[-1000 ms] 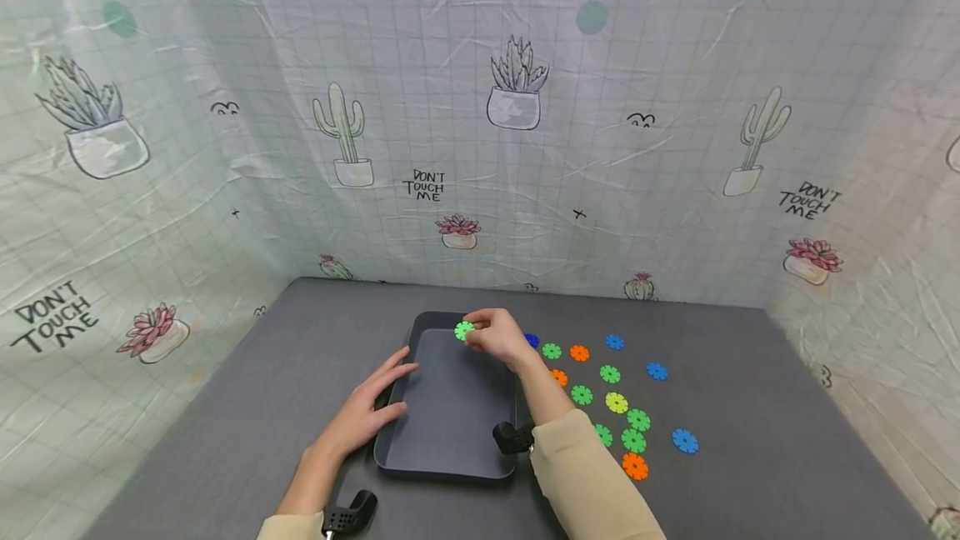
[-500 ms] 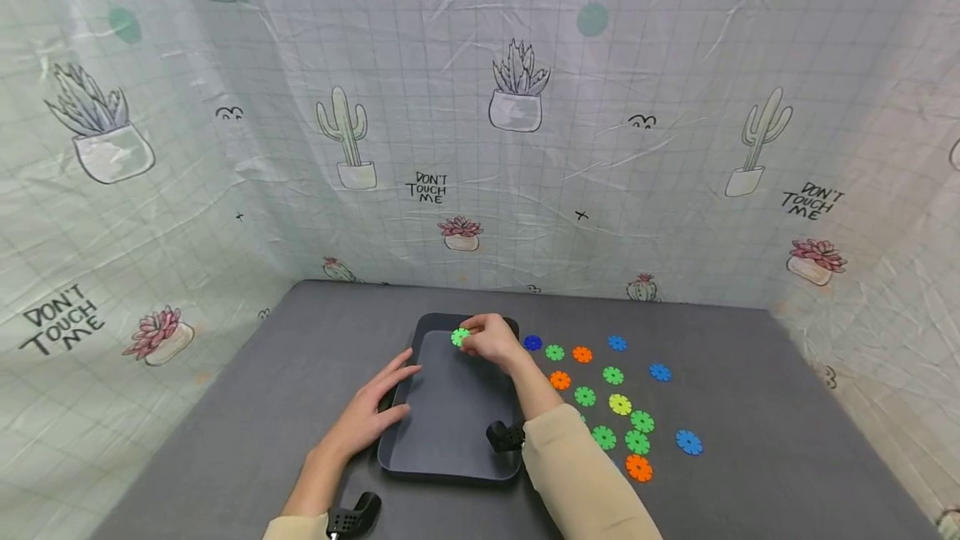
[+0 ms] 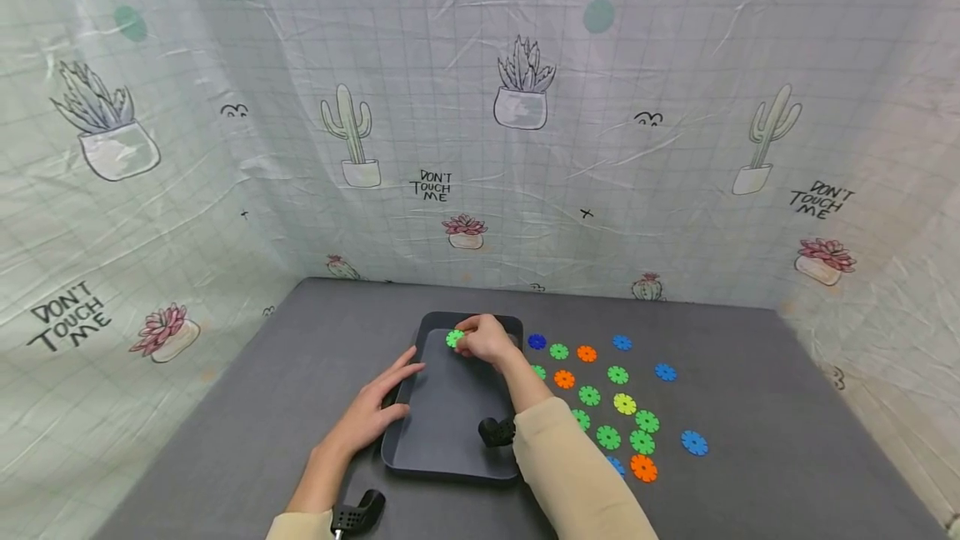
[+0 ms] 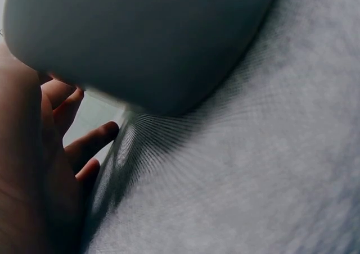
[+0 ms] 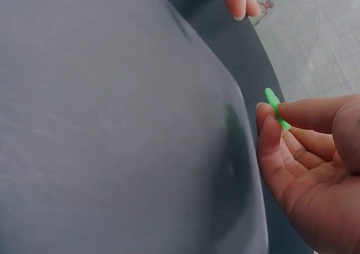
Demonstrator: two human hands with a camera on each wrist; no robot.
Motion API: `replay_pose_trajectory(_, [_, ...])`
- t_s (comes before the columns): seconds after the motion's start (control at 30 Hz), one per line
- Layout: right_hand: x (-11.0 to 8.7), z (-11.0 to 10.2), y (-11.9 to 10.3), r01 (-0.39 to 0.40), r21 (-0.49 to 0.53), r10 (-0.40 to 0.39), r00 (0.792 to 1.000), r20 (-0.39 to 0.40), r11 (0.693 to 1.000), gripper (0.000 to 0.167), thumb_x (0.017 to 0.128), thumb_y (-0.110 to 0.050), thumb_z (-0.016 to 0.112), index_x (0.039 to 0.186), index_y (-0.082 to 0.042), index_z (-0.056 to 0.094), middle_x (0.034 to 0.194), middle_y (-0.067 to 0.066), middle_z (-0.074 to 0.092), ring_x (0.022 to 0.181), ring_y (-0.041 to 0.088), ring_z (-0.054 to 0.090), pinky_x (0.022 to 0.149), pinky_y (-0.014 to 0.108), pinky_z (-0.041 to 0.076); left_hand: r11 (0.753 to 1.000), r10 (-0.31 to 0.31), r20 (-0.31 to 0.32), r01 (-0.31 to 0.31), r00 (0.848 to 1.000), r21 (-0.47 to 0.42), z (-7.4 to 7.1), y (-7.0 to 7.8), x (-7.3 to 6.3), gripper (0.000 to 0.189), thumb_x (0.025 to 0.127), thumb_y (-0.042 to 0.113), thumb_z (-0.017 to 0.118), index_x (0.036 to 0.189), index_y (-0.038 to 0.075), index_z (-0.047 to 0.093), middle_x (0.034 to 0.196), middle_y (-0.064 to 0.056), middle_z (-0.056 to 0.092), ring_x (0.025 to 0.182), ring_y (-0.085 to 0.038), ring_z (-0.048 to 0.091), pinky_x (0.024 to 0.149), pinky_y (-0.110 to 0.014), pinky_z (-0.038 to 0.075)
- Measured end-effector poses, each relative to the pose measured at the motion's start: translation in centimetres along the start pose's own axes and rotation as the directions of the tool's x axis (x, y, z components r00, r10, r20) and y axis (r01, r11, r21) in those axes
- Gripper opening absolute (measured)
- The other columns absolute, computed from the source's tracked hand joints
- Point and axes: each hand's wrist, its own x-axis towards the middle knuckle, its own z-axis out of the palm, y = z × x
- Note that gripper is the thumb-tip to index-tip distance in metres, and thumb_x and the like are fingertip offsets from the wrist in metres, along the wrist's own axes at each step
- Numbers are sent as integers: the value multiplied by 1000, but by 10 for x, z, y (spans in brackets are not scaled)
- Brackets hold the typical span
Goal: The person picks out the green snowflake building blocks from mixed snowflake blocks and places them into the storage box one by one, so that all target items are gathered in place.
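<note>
Head view: the right hand (image 3: 487,342) partly hides the bright green, notched plastic disc (image 3: 453,338) it pinches over the far end of a dark grey rectangular tray (image 3: 450,419). The left hand (image 3: 369,413), fingers spread, lies at the tray's left rim. Edge-on from the right wrist, the disc looks thin.

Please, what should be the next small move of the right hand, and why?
Probably the right hand should lower the green disc toward the tray floor: fingers and thumb pinch it, in the head view it appears over the tray's far end, and the left hand lies along the tray's left side.
</note>
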Motion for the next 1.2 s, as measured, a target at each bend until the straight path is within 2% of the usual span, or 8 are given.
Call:
replay_pose_trajectory(0.3, [5,5,6,-2,-2,2,1000,-9,1000,35,89,8,64,124,10,65,97,15,71,81,21,71,74,31,57,999,29,-9,-29,1000,-24,0,2,1,65,83,-1,62,147,11,54,164,-3,29,148,-31,27,106,-66,29])
replay_pose_trajectory(0.5, [6,8,5,-8,20,8,1000,-7,1000,36,89,8,64,125,12,63,100,17,71,84,24,72,74,32,57,999,25,1,-25,1000,-25,0,2,2,66,83,-2,62,147,11,54,164,-3,28,148,-30,27,107,-66,29])
replay_pose_trajectory(0.73, [10,18,7,-10,49,10,1000,-10,999,34,90,8,64,123,12,64,93,16,72,75,18,70,68,29,57,999,-1,2,1,1000,-36,0,0,0,65,85,-2,62,147,13,54,164,-5,29,148,-31,27,107,-66,28])
replay_pose_trajectory(0.97, [14,26,8,-25,57,27,999,-47,998,28,91,5,65,118,11,67,86,12,71,69,15,68,65,28,56,1000,2,-7,-3,1000,-26,1,0,0,64,84,0,62,147,13,55,163,-3,30,148,-31,28,106,-67,28])
replay_pose_trajectory(1.2, [20,32,3,-48,76,56,993,-108,996,24,88,8,66,113,10,70,88,13,69,70,17,69,65,27,56,1000,26,-5,-27,1000,-15,-1,1,0,65,84,0,63,147,11,55,163,-6,30,148,-31,29,106,-66,30])
